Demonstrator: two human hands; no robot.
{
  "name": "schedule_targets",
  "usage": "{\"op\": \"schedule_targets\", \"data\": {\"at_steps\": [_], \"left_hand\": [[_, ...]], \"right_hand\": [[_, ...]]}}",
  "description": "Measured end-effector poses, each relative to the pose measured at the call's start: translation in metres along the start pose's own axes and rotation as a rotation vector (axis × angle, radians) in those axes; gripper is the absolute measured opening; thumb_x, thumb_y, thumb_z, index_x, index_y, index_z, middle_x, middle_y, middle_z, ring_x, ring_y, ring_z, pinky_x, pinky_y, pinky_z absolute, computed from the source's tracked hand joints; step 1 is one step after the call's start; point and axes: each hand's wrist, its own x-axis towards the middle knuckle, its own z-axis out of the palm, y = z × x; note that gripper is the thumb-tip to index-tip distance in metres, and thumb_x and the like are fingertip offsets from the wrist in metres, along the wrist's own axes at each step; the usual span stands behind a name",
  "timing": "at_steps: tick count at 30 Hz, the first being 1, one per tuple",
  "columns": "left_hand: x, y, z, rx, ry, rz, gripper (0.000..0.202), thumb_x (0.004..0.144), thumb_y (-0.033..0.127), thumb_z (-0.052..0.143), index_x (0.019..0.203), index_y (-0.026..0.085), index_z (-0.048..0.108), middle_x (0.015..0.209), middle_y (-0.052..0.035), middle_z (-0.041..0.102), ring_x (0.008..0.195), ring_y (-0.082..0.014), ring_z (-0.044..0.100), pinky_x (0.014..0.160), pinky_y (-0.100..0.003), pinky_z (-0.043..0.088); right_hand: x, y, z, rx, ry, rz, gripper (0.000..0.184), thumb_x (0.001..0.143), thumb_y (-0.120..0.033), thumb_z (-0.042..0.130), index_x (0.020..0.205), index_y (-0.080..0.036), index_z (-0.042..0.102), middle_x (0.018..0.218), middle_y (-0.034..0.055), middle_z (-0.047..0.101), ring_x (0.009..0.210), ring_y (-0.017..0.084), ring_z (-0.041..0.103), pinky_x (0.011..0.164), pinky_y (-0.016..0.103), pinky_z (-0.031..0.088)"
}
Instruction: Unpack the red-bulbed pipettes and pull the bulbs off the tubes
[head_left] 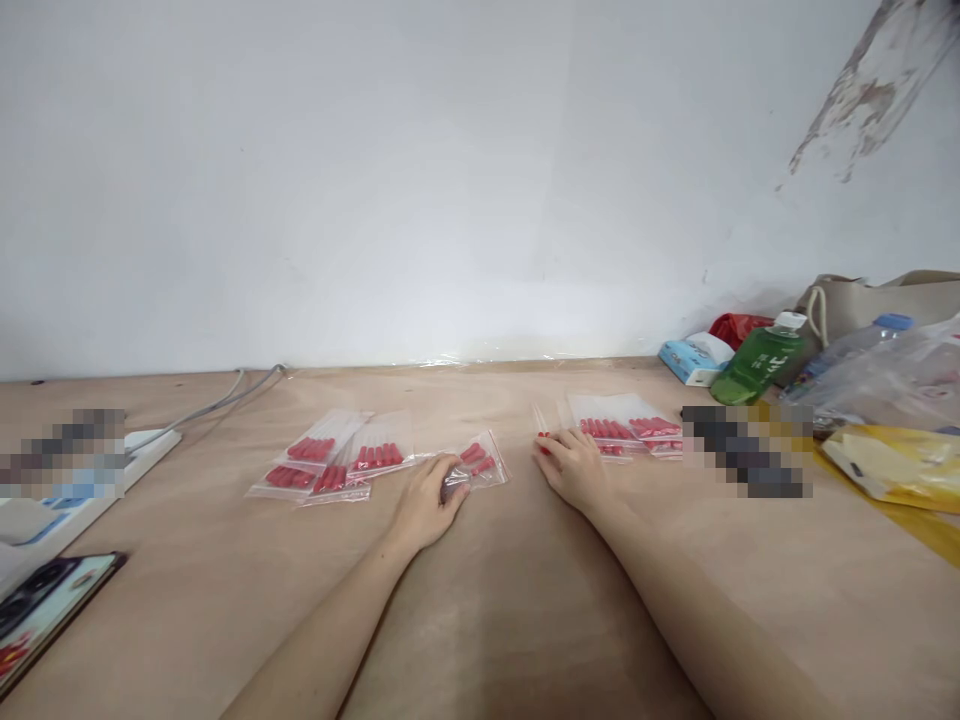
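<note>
In the middle of the table my left hand [431, 505] is closed on a clear zip bag [493, 468] that lies partly flat and holds a few small red cylindrical pieces [474, 453]. Its fingers crumple the near side of the bag. To the right, my right hand [574, 465] pinches another clear bag [537, 415] with red pieces [543, 438] showing at the fingertips; much of it is hidden. Left of my left hand several filled zip bags [379, 455] overlap. More filled zip bags [607, 430] lie just beyond and right of my right hand.
A green bottle [757, 362], a blue tissue pack [694, 360] and plastic bags [892, 465] crowd the right side. A power strip [154, 450] with a grey cable [217, 403] and a phone [56, 605] lie at left. A white wall [465, 200] stands behind the table.
</note>
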Motion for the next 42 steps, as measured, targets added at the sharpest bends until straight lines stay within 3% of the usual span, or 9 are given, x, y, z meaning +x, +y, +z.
{"op": "schedule_targets", "data": {"at_steps": [5,11,15,19,32,38,42], "left_hand": [[-0.001,0.006,-0.005,-0.069,-0.091,0.038,0.033,0.082,0.035,0.048,0.113,0.023,0.048,0.112,-0.0042,0.057,0.103,-0.0197,0.052,0.087,-0.035,0.043],[0.001,0.004,-0.004,-0.122,-0.123,0.053,0.029,0.088,0.028,0.037,0.114,0.022,0.049,0.113,-0.0039,0.057,0.104,-0.0175,0.052,0.091,-0.034,0.041],[0.001,0.002,-0.002,-0.129,-0.131,0.052,0.030,0.086,0.027,0.041,0.115,0.022,0.048,0.113,-0.0043,0.057,0.105,-0.0179,0.051,0.091,-0.035,0.041],[0.001,0.001,-0.001,-0.130,-0.139,0.028,0.030,0.085,0.029,0.042,0.114,0.022,0.049,0.113,-0.0046,0.058,0.105,-0.0178,0.052,0.091,-0.035,0.042],[0.000,0.000,0.000,-0.126,-0.124,0.013,0.030,0.085,0.031,0.043,0.113,0.021,0.050,0.112,-0.0048,0.058,0.104,-0.0175,0.053,0.091,-0.033,0.042],[0.001,0.000,-0.001,-0.081,-0.109,-0.011,0.028,0.086,0.030,0.041,0.111,0.021,0.052,0.110,-0.0044,0.059,0.102,-0.0178,0.053,0.090,-0.035,0.042],[0.002,-0.002,0.000,-0.025,-0.076,-0.016,0.027,0.086,0.029,0.040,0.107,0.020,0.055,0.109,-0.0052,0.060,0.104,-0.0194,0.053,0.091,-0.037,0.042]], "right_hand": [[0.001,-0.020,-0.001,0.250,-0.103,-0.004,0.015,0.079,-0.025,0.052,0.083,-0.022,0.066,0.073,0.0038,0.060,0.076,0.017,0.050,0.073,0.032,0.040],[0.001,-0.033,-0.002,0.246,-0.286,0.001,0.020,0.073,-0.034,0.061,0.090,-0.024,0.065,0.080,0.0033,0.059,0.078,0.017,0.048,0.073,0.032,0.038],[0.002,-0.041,0.003,0.238,-0.274,0.010,0.018,0.070,-0.035,0.065,0.082,-0.022,0.065,0.082,0.0042,0.057,0.081,0.018,0.048,0.074,0.032,0.037],[0.003,-0.047,0.006,0.385,-0.224,0.064,0.015,0.067,-0.028,0.067,0.075,-0.019,0.058,0.079,0.0025,0.056,0.078,0.016,0.049,0.070,0.027,0.038],[0.004,-0.049,0.005,0.662,-0.322,0.119,0.011,0.066,-0.009,0.055,0.071,-0.018,0.052,0.064,-0.0036,0.050,0.060,0.010,0.045,0.056,0.021,0.035],[0.009,-0.039,0.001,0.889,-0.403,0.333,0.012,0.068,-0.016,0.056,0.077,-0.020,0.050,0.057,-0.0066,0.050,0.052,0.008,0.048,0.049,0.020,0.036],[0.017,-0.018,-0.013,1.108,-0.414,0.532,0.024,0.063,-0.028,0.066,0.076,-0.019,0.047,0.059,-0.0054,0.057,0.052,0.008,0.052,0.052,0.021,0.041]]}}
